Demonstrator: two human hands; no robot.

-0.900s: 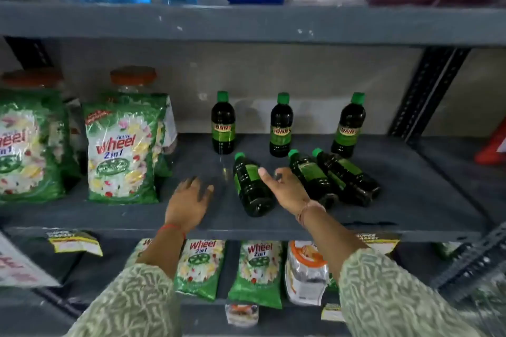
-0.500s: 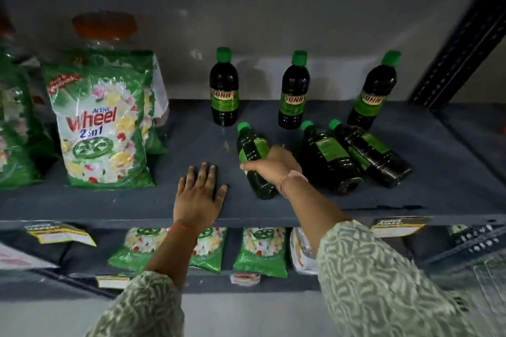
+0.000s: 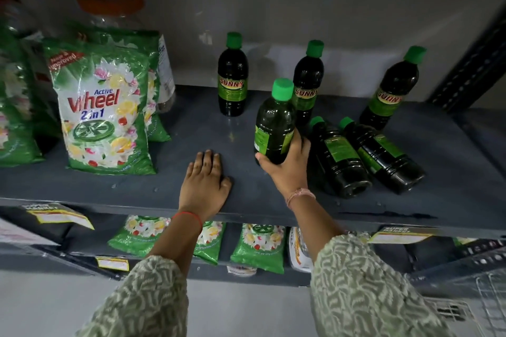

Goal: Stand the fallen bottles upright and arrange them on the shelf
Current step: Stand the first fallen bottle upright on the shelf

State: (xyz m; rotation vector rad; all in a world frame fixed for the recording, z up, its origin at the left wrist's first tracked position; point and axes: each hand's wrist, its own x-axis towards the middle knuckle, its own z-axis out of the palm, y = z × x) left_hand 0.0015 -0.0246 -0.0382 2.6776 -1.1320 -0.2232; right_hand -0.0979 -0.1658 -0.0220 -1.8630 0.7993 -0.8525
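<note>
My right hand point(image 3: 287, 169) grips the lower body of a dark bottle point(image 3: 273, 123) with a green cap, held nearly upright just above the grey shelf point(image 3: 191, 128). Three matching bottles stand upright at the back: one at the left point(image 3: 232, 82), one in the middle point(image 3: 308, 82) partly behind the held bottle, one at the right point(image 3: 388, 93). Two more bottles lie on their sides to the right of my hand, one nearer point(image 3: 336, 156) and one further right point(image 3: 380, 153), caps pointing to the back. My left hand point(image 3: 204, 183) lies flat on the shelf's front, holding nothing.
Green detergent bags point(image 3: 101, 109) stand at the left of the shelf, with an orange-lidded jar point(image 3: 109, 5) behind them. More green packets point(image 3: 257, 246) lie on the lower shelf. Price tags point(image 3: 57, 215) hang on the shelf edge. A black upright post point(image 3: 471, 63) rises at the right.
My right hand closed on the leftmost fallen bottle and tipped it up from lying to nearly upright. My left hand stayed flat on the shelf. The view moved closer.
</note>
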